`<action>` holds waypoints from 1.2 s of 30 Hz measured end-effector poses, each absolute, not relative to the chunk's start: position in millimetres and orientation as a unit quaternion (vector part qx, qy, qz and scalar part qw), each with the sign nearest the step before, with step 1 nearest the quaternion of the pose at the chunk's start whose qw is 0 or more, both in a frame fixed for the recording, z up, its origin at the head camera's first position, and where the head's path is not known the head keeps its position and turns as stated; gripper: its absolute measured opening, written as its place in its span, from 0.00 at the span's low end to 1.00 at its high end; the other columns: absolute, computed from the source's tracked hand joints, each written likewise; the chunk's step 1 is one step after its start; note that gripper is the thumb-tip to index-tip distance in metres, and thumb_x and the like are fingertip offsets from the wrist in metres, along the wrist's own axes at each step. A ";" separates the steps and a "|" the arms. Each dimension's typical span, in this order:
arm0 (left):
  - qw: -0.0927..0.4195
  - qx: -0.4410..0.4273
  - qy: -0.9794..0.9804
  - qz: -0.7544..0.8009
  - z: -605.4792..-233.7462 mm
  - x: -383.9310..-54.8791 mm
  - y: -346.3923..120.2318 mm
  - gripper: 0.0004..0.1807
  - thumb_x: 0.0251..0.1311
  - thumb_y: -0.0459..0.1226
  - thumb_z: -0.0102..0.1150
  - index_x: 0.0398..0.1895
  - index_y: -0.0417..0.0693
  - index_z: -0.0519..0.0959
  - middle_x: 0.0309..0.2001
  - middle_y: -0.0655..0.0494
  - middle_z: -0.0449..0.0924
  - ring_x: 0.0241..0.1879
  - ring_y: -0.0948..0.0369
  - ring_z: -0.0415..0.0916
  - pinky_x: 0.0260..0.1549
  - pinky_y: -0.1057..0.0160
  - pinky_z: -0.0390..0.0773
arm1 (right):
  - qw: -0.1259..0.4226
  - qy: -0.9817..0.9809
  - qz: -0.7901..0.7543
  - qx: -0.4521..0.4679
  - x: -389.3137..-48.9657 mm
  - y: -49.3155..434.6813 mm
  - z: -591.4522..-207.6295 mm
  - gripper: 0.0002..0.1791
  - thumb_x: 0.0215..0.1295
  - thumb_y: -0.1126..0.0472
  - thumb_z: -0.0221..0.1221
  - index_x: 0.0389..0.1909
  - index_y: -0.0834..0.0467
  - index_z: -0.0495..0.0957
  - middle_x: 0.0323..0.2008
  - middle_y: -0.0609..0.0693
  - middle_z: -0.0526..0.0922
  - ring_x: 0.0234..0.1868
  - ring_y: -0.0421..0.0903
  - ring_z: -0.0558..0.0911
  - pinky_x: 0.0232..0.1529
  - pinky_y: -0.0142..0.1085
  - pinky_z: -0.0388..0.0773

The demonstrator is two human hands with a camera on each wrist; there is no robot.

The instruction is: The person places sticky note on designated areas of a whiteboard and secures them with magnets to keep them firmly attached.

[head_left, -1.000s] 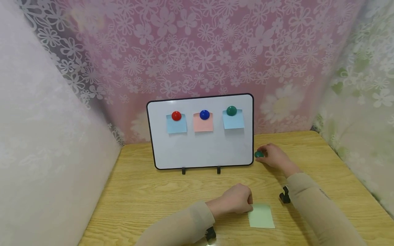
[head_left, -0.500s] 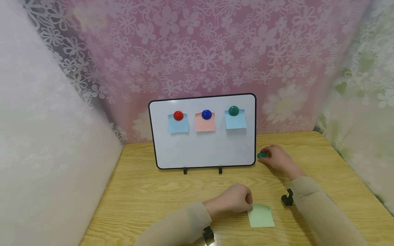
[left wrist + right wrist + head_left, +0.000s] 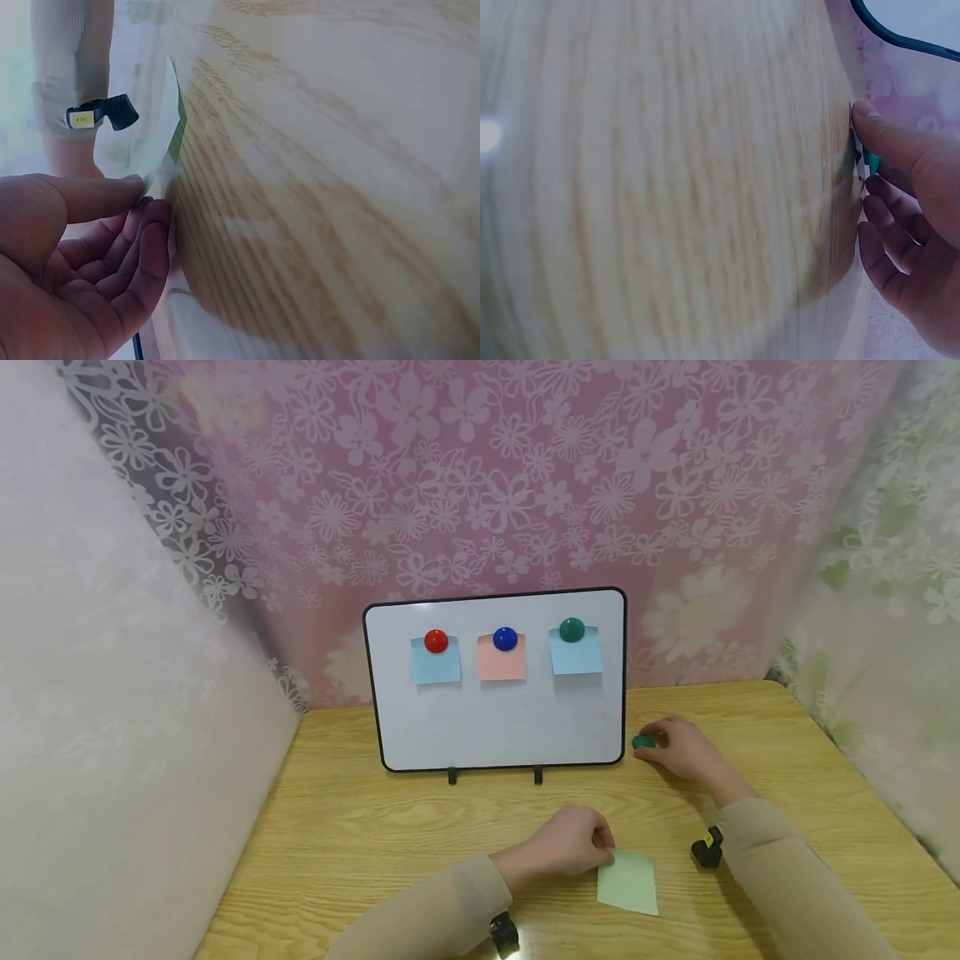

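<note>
My left hand point(image 3: 568, 842) pinches a pale green sticky note point(image 3: 628, 882) by its upper left corner, low over the table. In the left wrist view the note point(image 3: 166, 124) is seen nearly edge-on, between thumb and fingertips. Just right of the whiteboard point(image 3: 495, 727), my right hand point(image 3: 678, 747) grips a round green magnet point(image 3: 642, 742) between thumb and fingers. The right wrist view shows only a sliver of that magnet point(image 3: 871, 160). On the board, a red magnet point(image 3: 436, 641) and another green magnet point(image 3: 572, 630) each hold a blue note, and a blue magnet point(image 3: 505, 638) holds a pink note.
The whiteboard stands upright at the back of the wooden table point(image 3: 337, 843) on two small black feet point(image 3: 537, 775). A flowered pink curtain point(image 3: 487, 485) hangs behind it. Pale patterned panels point(image 3: 885, 610) border both sides. Black wrist cameras point(image 3: 707, 849) sit by both sleeves.
The green note has lifted and turned slightly, its lower edge now slanting. My right hand has drawn a little away from the board with the magnet. The head view has shifted slightly.
</note>
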State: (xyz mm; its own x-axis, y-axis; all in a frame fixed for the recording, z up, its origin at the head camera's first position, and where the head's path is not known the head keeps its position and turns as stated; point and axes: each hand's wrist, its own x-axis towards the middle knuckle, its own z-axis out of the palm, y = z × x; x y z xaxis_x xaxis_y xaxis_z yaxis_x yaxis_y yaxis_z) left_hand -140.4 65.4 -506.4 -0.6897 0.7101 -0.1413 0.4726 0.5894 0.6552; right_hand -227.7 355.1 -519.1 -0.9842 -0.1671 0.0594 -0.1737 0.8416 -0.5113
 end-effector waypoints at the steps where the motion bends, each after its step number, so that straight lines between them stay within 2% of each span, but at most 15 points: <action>1: 0.195 0.340 0.869 0.302 -507.3 -140.9 65.2 0.04 0.67 0.35 0.73 0.34 0.52 0.88 0.26 0.71 0.77 0.26 0.73 0.72 0.29 0.76 0.74 | 0.007 -0.960 0.267 0.089 -226.9 356.0 -519.3 0.30 0.71 0.49 0.71 0.61 0.69 0.82 0.60 0.72 0.80 0.59 0.72 0.79 0.59 0.66 0.76; 11: 0.194 0.312 0.856 0.364 -510.1 -143.1 64.9 0.04 0.69 0.37 0.72 0.36 0.48 0.91 0.27 0.70 0.80 0.27 0.74 0.74 0.29 0.75 0.75 | 0.013 -0.955 0.282 0.087 -220.7 362.2 -523.7 0.32 0.73 0.46 0.70 0.63 0.68 0.81 0.60 0.70 0.82 0.59 0.70 0.80 0.59 0.66 0.76; 17: 0.184 0.304 0.848 0.392 -512.5 -145.8 64.4 0.04 0.68 0.37 0.73 0.34 0.49 0.91 0.26 0.72 0.81 0.27 0.74 0.74 0.28 0.75 0.75 | 0.020 -0.952 0.291 0.089 -214.8 362.7 -523.1 0.30 0.74 0.48 0.69 0.63 0.69 0.80 0.59 0.70 0.83 0.58 0.69 0.81 0.58 0.65 0.78; 26: 0.188 0.282 0.846 0.412 -512.9 -149.4 62.1 0.04 0.68 0.38 0.73 0.35 0.49 0.92 0.27 0.71 0.82 0.28 0.74 0.74 0.28 0.74 0.75 | 0.026 -0.950 0.298 0.090 -210.5 364.1 -523.9 0.31 0.73 0.46 0.70 0.63 0.68 0.81 0.59 0.70 0.82 0.55 0.68 0.83 0.56 0.63 0.79; 36: 0.185 0.257 0.846 0.428 -509.3 -155.4 57.4 0.04 0.69 0.40 0.73 0.36 0.51 0.92 0.31 0.71 0.83 0.32 0.73 0.76 0.34 0.72 0.77 | 0.016 -0.947 0.310 0.082 -203.0 360.6 -520.4 0.31 0.75 0.46 0.68 0.65 0.66 0.80 0.62 0.70 0.80 0.57 0.68 0.84 0.56 0.63 0.80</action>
